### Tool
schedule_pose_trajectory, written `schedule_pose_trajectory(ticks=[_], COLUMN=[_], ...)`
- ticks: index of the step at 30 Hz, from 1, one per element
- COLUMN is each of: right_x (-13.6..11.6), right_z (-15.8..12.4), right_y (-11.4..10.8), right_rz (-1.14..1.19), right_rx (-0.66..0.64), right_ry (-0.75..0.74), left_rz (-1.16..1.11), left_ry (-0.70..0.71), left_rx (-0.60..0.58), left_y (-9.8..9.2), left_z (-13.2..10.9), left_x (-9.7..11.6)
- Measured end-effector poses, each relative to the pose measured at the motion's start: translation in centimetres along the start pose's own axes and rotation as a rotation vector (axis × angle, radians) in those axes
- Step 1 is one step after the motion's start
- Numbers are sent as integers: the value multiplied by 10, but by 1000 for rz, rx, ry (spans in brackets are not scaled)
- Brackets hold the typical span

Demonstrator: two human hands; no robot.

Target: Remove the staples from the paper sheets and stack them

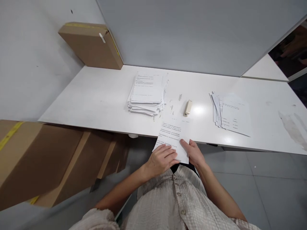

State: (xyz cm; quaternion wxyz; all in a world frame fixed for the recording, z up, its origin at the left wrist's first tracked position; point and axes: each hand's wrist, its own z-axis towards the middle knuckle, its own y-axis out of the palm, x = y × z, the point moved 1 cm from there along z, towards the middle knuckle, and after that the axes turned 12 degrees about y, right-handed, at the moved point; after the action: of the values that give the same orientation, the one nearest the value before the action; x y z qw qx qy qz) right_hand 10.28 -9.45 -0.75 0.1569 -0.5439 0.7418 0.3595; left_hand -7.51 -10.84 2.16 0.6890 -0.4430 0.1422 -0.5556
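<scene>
Paper [169, 135] bearing print spans the front edge of the table [96, 99], its near end between the left hand [162, 157] and right hand [195, 154]. I see the right pinching its right side, thumb on top; the left lies over its lower left, whether gripping I cannot tell. Beyond: stapler [188, 108], between paper stack [147, 92] and fanned papers [231, 115] nearer the right edge.

The sheet [171, 132] is just matt paper, stapler [188, 108] looks smooth and plasticky, table [96, 99] glossy but kinda scuffed from where I'm standing, box [93, 48] dull cardboard, shirt [158, 204] crinkly cloth.
</scene>
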Motion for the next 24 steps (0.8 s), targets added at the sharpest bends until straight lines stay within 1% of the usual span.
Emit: schedule_pose_trajectory(ticks=[1,2,4,5,6,7,8,10,11,14,16,17,19,22,24], right_x=[1,1,0,-2,-5,-11,-17,-35,-46,-78,-94,-99,-103,-99,-94], right_z=[-1,-3,-6,-8,-11,-15,-18,-25,-27,-29,-25,-20,-10,5,9], right_y=[0,-1,-1,-1,-1,0,1,5,6,10,10,10,7,1,-2], right_rz=[-8,-14,-43,-72,-111,-158,-210,-313,-358,-436,-429,-414,-368,-287,-261], right_rx=[19,34,52,58,64,71,76,93,104,148,156,151,128,104,106], right_ry=[-16,-30,-66,-98,-142,-194,-248,-372,-434,-599,-673,-693,-698,-681,-686], left_rz=[-23,-39,-80,-129,-209,-313,-427,-602,-639,-598,-546,-532,-522,-507,-489], left_ry=[-51,-140,-418,-565,-681,-753,-779,-729,-684,-570,-520,-502,-485,-497,-494], left_rx=[26,77,210,263,300,337,375,488,557,753,830,841,820,753,736], left_y=[-3,-6,-14,-17,-20,-23,-26,-33,-37,-46,-47,-45,-38,-25,-20], left_z=[0,0,1,2,6,12,19,40,51,81,93,96,97,91,89], left_x=[-4,-10,-28,-38,-47,-55,-61,-66,-67,-63,-62,-62,-64,-69,-70])
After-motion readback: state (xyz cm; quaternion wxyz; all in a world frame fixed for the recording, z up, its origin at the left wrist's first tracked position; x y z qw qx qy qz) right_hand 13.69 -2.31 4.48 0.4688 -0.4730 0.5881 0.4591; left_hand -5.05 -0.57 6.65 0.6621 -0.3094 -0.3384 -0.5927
